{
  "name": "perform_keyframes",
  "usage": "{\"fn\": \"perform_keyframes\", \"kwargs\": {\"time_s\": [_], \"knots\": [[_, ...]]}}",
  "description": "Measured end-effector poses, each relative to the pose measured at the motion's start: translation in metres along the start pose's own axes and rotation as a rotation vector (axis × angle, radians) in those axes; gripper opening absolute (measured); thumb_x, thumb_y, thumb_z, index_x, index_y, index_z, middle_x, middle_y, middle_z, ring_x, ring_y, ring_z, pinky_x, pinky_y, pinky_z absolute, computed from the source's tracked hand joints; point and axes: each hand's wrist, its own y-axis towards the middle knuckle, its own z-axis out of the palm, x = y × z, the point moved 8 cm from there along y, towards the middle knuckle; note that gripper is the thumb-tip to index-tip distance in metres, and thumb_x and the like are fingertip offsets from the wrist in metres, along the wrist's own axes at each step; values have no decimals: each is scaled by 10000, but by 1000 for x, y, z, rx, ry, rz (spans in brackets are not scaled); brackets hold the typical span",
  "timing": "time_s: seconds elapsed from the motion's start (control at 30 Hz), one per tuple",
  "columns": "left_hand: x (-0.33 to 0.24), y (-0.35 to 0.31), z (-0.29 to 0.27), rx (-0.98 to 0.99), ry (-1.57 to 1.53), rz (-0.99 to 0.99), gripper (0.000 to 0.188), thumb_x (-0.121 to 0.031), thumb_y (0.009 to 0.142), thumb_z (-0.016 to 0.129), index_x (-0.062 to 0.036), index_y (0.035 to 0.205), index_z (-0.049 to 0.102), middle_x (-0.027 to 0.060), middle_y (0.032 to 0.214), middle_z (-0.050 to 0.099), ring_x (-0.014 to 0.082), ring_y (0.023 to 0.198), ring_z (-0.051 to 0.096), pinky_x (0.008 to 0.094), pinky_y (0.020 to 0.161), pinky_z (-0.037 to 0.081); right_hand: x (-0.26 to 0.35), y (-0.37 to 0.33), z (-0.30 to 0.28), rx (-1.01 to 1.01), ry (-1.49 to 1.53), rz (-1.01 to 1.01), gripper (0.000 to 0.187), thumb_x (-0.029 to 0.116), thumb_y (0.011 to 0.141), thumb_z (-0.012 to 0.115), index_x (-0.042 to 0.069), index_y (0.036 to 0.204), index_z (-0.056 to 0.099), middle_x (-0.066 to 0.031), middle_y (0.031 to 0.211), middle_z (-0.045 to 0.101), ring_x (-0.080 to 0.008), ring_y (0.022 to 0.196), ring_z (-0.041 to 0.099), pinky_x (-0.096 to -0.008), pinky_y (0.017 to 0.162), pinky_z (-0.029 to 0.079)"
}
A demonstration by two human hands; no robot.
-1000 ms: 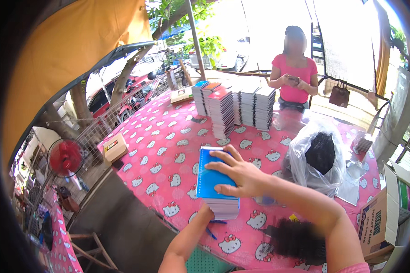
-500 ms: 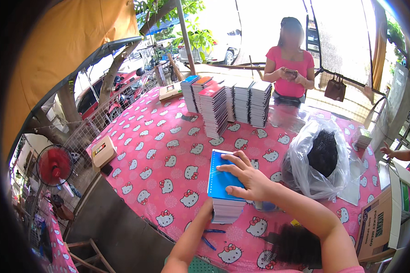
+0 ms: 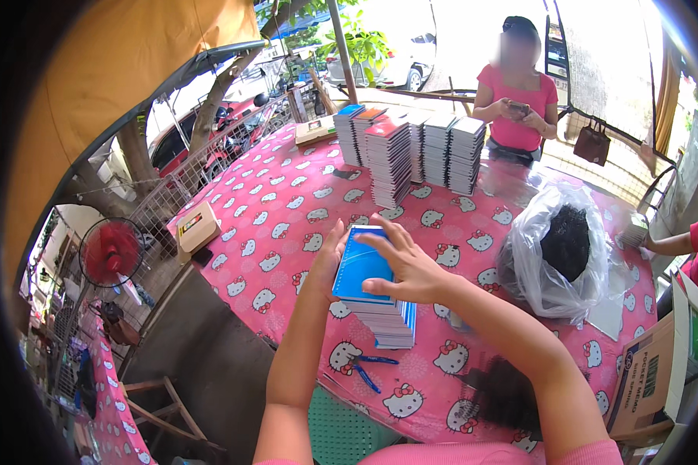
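The left hand [image 3: 331, 252] is flat, fingers extended, along the left side of a tall stack of blue-covered, white-paged notebooks [image 3: 372, 291], near middle of the pink patterned tablecloth [image 3: 283, 242]; the right hand [image 3: 411, 273] spreads over its top, contact unconfirmed. Step judged: squaring the uneven stack; next move calls for even, steadying side pressure.

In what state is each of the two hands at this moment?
Left hand: open, fingers extended along the left edge of the blue-topped notebook stack.
Right hand: open, fingers spread over its blue top cover; how firmly cannot be told.
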Motion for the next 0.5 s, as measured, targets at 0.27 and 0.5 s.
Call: {"fn": "perform_keyframes", "kwargs": {"time_s": [0.27,0.5], "knots": [[32,7,-30,-43,-299,-214,808,-723,850,421,-71,1324,487,133,1160,621,258,996,622,397,867,519,-112,-91,111,-273,1382,870,855,742,880,240,116,1460,284,-145,1500,283,-325,1383,270,-436,1125,209],[88,26,-31,197,-327,-150,787,-697,862,430,-44,1296,499,164,1224,589,296,1031,611,454,910,495,-84,-84,151,-160,1719,938,903,781,851,157,126,1447,331,-118,1393,468,-285,1255,477,-463,1034,380]]}}
